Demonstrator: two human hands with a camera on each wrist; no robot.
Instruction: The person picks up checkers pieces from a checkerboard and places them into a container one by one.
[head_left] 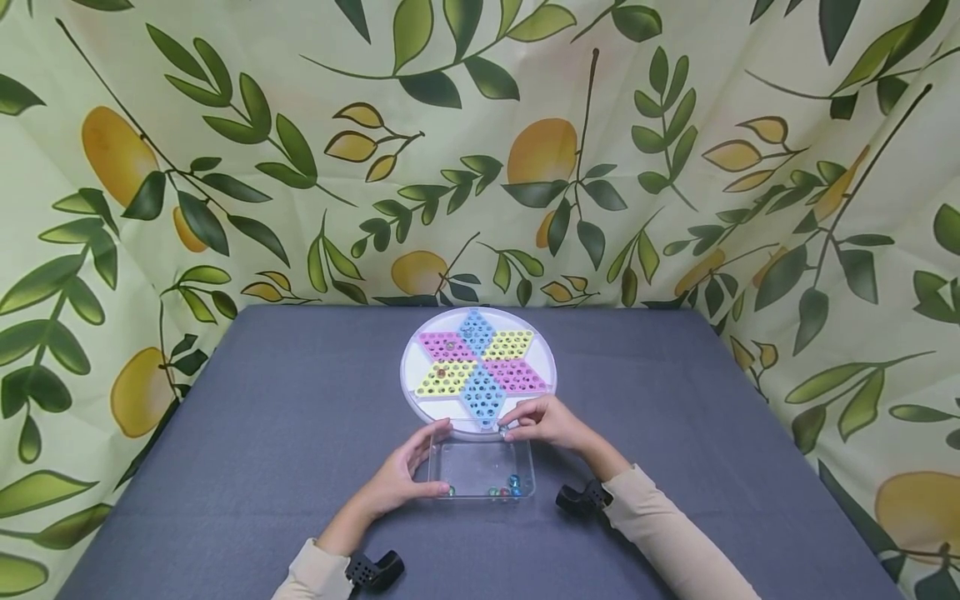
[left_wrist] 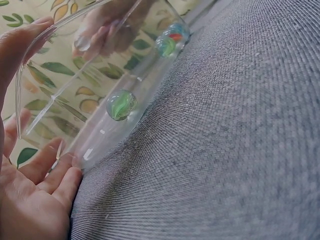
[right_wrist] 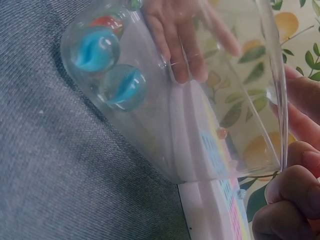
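Note:
My left hand grips the left side of a clear plastic box, thumb at the near edge and fingers toward the far one. Several glass marbles lie along the box's near side: a blue marble, a red marble and a green marble among them. Over the far right corner of the box, my right hand pinches a clear marble between thumb and fingertips. Just beyond the box lies a round white Chinese checkers board with a pink, yellow and blue star of holes.
A few marbles sit on the board, including a reddish marble in a yellow section and another marble in a pink one. Grey cloth covers the table. A leaf-patterned curtain hangs behind and at both sides.

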